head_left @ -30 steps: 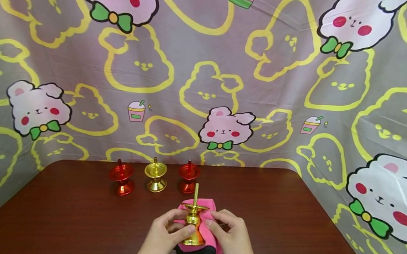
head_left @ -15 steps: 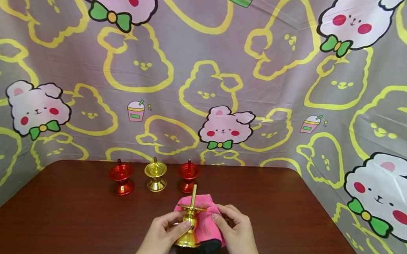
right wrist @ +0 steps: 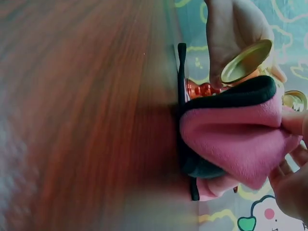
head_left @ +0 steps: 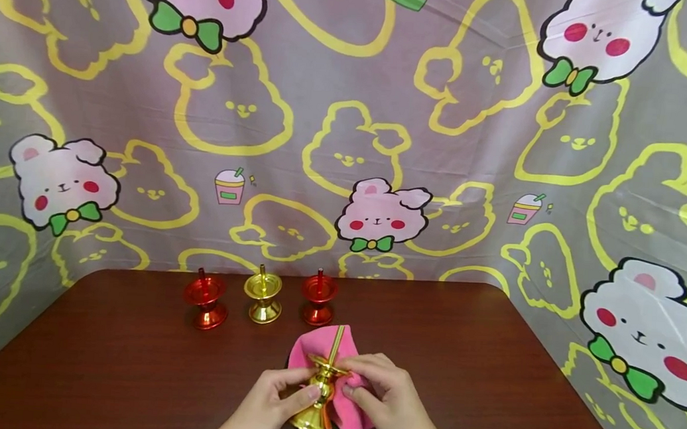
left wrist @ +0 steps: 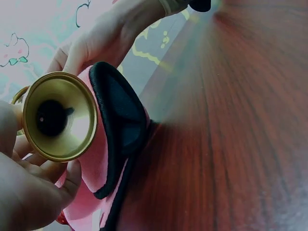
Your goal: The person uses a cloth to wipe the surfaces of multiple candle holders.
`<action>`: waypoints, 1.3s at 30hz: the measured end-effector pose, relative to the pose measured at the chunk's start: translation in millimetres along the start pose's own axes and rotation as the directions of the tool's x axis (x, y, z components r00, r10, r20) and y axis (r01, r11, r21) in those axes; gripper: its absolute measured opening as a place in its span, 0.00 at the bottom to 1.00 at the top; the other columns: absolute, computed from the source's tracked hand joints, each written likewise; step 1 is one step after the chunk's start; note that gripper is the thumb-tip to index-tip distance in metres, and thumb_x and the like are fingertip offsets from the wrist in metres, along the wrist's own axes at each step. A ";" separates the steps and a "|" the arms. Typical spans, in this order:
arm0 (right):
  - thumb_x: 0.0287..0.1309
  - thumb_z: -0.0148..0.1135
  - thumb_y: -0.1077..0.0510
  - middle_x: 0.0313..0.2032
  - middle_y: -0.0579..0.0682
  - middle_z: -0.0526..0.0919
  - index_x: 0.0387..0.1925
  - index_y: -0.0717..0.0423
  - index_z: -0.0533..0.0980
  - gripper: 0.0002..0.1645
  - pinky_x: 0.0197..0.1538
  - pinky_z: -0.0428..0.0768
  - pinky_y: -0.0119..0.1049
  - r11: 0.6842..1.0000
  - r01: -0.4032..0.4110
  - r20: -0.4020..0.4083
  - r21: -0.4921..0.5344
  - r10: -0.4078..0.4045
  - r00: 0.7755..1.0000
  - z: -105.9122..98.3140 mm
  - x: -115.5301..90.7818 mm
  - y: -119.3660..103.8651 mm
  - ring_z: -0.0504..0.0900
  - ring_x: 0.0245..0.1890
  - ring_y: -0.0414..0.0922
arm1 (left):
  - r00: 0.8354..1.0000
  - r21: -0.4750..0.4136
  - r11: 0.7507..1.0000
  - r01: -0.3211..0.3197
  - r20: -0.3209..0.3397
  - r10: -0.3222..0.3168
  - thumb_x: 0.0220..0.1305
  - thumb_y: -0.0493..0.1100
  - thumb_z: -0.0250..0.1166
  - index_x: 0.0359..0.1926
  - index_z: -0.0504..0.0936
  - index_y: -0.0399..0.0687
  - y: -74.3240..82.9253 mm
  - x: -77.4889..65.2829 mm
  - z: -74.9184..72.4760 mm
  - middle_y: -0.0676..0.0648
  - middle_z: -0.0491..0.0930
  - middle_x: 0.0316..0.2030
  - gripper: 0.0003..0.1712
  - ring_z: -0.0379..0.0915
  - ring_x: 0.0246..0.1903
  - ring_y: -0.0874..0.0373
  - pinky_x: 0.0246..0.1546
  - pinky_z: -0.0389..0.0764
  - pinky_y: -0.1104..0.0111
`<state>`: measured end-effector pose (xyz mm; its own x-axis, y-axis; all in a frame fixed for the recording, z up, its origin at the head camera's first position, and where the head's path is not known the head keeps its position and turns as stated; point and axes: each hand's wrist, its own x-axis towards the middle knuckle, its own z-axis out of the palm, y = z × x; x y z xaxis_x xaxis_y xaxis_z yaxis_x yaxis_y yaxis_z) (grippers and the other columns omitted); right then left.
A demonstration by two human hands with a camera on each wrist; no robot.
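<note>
My left hand (head_left: 267,398) holds a gold candle holder (head_left: 312,418) by its stem, with thumb and fingers around it. The holder tilts, its thin upright tube leaning right above a small dish. In the left wrist view, the hollow underside of its base (left wrist: 79,132) faces the camera. My right hand (head_left: 387,394) pinches a pink cloth (head_left: 316,343) with black edging against the holder's right side, just below the dish. The cloth also spreads behind the holder. In the right wrist view, the bunched cloth (right wrist: 236,139) hides part of the holder.
At the back of the dark wooden table (head_left: 100,357) stand a red candle holder (head_left: 208,311), a smaller gold one (head_left: 264,308) and another red one (head_left: 317,309), in a row. A patterned curtain (head_left: 461,249) surrounds the table's back and sides.
The candle holder has gone from upright to tilted, its tube now leaning right and its base shifted lower left. The cloth has been rearranged, and the right hand now bunches it close against the stem.
</note>
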<state>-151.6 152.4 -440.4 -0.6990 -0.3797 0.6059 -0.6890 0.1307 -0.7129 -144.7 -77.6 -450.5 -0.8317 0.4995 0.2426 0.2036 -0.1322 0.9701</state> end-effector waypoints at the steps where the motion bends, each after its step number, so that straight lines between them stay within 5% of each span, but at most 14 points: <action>1: 0.61 0.68 0.66 0.49 0.51 0.84 0.52 0.56 0.83 0.17 0.49 0.81 0.33 1.000 -0.009 -0.012 -0.008 0.009 1.000 0.3 -0.2 -0.9 0.80 0.49 0.44 | 1.000 0.000 1.000 -0.006 0.003 0.006 0.74 0.36 0.57 0.60 0.72 0.19 -0.5 -0.3 -0.5 0.32 0.82 0.48 0.22 0.82 0.40 0.63 0.42 0.82 0.70; 7: 0.58 0.71 0.65 0.50 0.52 0.81 0.51 0.58 0.82 0.19 0.49 0.82 0.36 0.984 -0.165 -0.091 0.066 0.171 0.981 -1.4 -0.8 -5.4 0.82 0.49 0.46 | 0.998 0.017 0.998 -0.057 0.032 0.057 0.75 0.35 0.55 0.60 0.71 0.18 -1.4 0.5 -2.2 0.32 0.81 0.50 0.22 0.81 0.42 0.64 0.43 0.81 0.70; 12: 0.55 0.69 0.72 0.41 0.50 0.86 0.43 0.56 0.85 0.15 0.42 0.84 0.36 0.967 -0.247 -0.058 0.067 0.251 0.966 -11.5 0.5 -6.8 0.83 0.40 0.42 | 0.997 0.071 0.994 -0.077 0.032 0.075 0.75 0.35 0.55 0.59 0.72 0.18 -2.1 0.5 -1.9 0.30 0.80 0.50 0.21 0.79 0.43 0.65 0.44 0.81 0.71; 20: 0.55 0.64 0.78 0.44 0.54 0.85 0.45 0.59 0.84 0.19 0.45 0.83 0.35 0.988 -0.130 -0.162 0.088 0.143 0.976 -18.8 -1.8 -11.4 0.84 0.44 0.46 | 0.997 0.019 0.997 -0.070 0.030 0.070 0.75 0.34 0.54 0.57 0.73 0.17 -3.6 0.2 0.4 0.39 0.83 0.45 0.19 0.80 0.39 0.65 0.41 0.82 0.71; 26: 0.54 0.60 0.79 0.43 0.53 0.85 0.46 0.56 0.82 0.23 0.47 0.82 0.34 0.971 -0.194 -0.033 0.140 0.200 0.979 -11.3 -6.4 -19.6 0.83 0.42 0.43 | 0.993 -0.055 0.995 -0.079 0.079 0.083 0.75 0.34 0.54 0.57 0.70 0.14 -6.6 0.4 4.9 0.37 0.83 0.43 0.21 0.81 0.39 0.63 0.40 0.82 0.70; 29: 0.54 0.65 0.76 0.42 0.44 0.87 0.48 0.49 0.83 0.24 0.61 0.72 0.31 0.989 -0.147 -0.001 0.023 0.147 0.989 -10.5 -8.0 -18.7 0.85 0.43 0.43 | 0.991 -0.037 0.994 -0.105 0.084 0.108 0.75 0.33 0.54 0.57 0.70 0.14 -8.7 -0.5 5.0 0.39 0.84 0.43 0.21 0.80 0.38 0.65 0.40 0.82 0.71; 32: 0.54 0.70 0.72 0.43 0.41 0.87 0.50 0.47 0.82 0.24 0.69 0.61 0.33 0.995 0.018 0.014 -0.103 -0.017 1.000 -12.1 -8.1 -11.5 0.85 0.48 0.44 | 0.988 -0.032 0.992 -0.122 0.088 0.124 0.75 0.33 0.54 0.58 0.70 0.15 -8.6 -0.8 5.4 0.39 0.83 0.45 0.20 0.80 0.40 0.64 0.41 0.82 0.71; 39: 0.53 0.71 0.73 0.41 0.50 0.86 0.47 0.54 0.81 0.21 0.51 0.79 0.30 0.971 0.224 -0.007 -0.084 -0.226 0.974 -9.6 -7.7 2.6 0.84 0.40 0.43 | 0.983 -0.076 0.984 -0.162 0.080 0.168 0.74 0.31 0.54 0.57 0.71 0.15 -12.8 0.3 9.8 0.44 0.85 0.46 0.19 0.81 0.40 0.64 0.41 0.82 0.71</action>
<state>-149.8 164.5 -443.5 -0.5270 -0.3926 0.7538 -0.8417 0.1184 -0.5268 -142.5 -67.4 -462.8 -0.7417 0.5370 0.4019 0.2959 -0.2758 0.9146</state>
